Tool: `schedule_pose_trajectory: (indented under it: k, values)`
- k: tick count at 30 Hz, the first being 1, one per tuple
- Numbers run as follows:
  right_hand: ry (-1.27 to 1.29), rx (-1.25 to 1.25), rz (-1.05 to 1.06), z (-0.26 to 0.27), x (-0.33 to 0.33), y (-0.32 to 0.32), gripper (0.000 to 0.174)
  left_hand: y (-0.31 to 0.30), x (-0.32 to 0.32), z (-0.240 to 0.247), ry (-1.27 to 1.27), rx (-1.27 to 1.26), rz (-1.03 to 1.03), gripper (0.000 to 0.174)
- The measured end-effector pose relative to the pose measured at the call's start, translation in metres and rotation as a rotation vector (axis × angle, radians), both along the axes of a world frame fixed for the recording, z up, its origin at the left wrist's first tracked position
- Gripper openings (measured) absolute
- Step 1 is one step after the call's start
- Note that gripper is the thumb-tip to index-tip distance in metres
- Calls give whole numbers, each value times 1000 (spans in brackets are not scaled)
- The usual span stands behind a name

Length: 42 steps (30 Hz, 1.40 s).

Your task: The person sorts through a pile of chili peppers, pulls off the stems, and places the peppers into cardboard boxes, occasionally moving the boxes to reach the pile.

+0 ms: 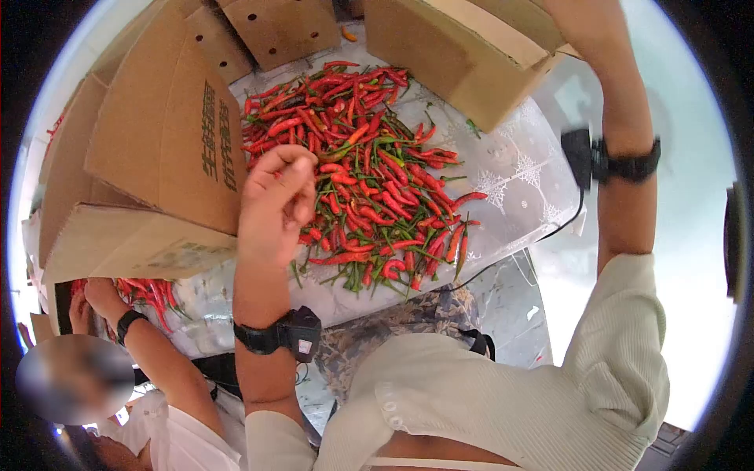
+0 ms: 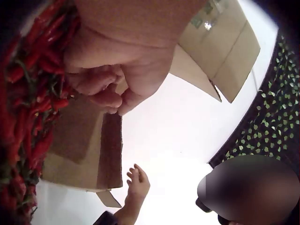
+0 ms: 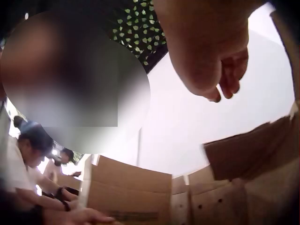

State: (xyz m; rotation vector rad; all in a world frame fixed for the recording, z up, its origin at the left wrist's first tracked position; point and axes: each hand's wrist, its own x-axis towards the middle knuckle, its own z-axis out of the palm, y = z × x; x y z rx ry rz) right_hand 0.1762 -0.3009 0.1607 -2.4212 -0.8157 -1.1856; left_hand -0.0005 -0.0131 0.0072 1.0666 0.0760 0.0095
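A heap of red and green chili peppers (image 1: 377, 200) covers the middle of the table. Over its left side, my left hand (image 1: 276, 196) pinches a greenish-brown chili pepper (image 1: 336, 155) between thumb and fingertips. In the left wrist view the curled fingers (image 2: 101, 84) hide that pepper. My right arm stretches forward beside the cardboard box at the right (image 1: 463, 67), its hand mostly cut off at the top of the head view. In the left wrist view, my right hand (image 2: 138, 182) is raised near the box edge with fingers apart. Nothing shows in its loosely bent fingers (image 3: 229, 82).
A large printed cardboard box (image 1: 161, 118) stands close to my left forearm. More boxes with round holes (image 1: 275, 31) line the back. At lower left another person's arm (image 1: 169, 357) reaches towards more red peppers (image 1: 157, 294). A black cable (image 1: 542, 235) hangs from my right wrist.
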Motion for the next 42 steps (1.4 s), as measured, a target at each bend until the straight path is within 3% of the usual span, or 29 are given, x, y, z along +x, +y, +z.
schedule_pose_trajectory:
  k: [1, 2, 3, 5, 8, 11, 12, 15, 19, 22, 25, 27, 29, 32, 33, 35, 37, 38, 42]
  values:
    - [112, 189, 78, -6, 18, -18, 24, 3, 0, 2, 22, -35, 39, 12]
    - [-57, -77, -81, -17, -43, -10, 31, 5, -1, 4, 45, -68, 80, 12]
    - [157, -76, -18, -25, -89, 7, 26, 7, -3, 4, 30, -42, 59, 12]
    - [564, -191, 197, -50, -131, 8, 54, 11, -5, 7, -5, 17, 6, 11]
    - [1099, -497, 164, -86, -151, 3, 92, 10, -16, 15, -168, 521, -133, 26]
    - [1016, -437, 230, -124, -154, 1, 97, 8, -20, 32, -189, 962, -367, 37]
    - [983, -366, 227, -131, -156, 4, 92, 5, -21, 37, -154, 1076, -463, 41]
    - [875, -326, 286, -145, -143, 25, 80, -9, -18, 26, -212, 1343, -471, 42]
    - [665, -338, 281, -152, -112, 63, 62, -6, -14, 12, -259, 1488, -277, 27]
    - [592, -326, 330, -149, -73, 84, 52, -3, -8, 5, -178, 1380, 28, 16]
    - [514, -204, 379, -142, -45, 92, 44, -1, -5, 3, -218, 1318, 196, 12]
    - [465, -57, 368, -130, -39, 86, 39, -5, -4, 3, -220, 1230, 330, 13]
    - [493, -71, 333, -119, -47, 68, 35, -8, -5, 9, -158, 1175, 388, 18]
    - [768, -196, 295, -101, -76, 35, 35, -7, -13, 13, -171, 1070, 194, 26]
    - [912, -241, 313, -96, -89, 26, 36, -6, -16, 17, -149, 1060, 5, 29]
    - [967, -486, 470, -96, -114, 12, 38, -4, -23, 29, -104, 1024, -375, 33]
    - [1150, -657, 409, -102, -138, 10, 38, -6, -24, 33, -79, 1155, -634, 33]
    - [1155, -615, 434, -110, -143, 10, 36, -7, -24, 34, -66, 1215, -765, 34]
    - [1243, -525, 598, -132, -145, 20, 30, -12, -24, 17, -133, 1357, -696, 38]
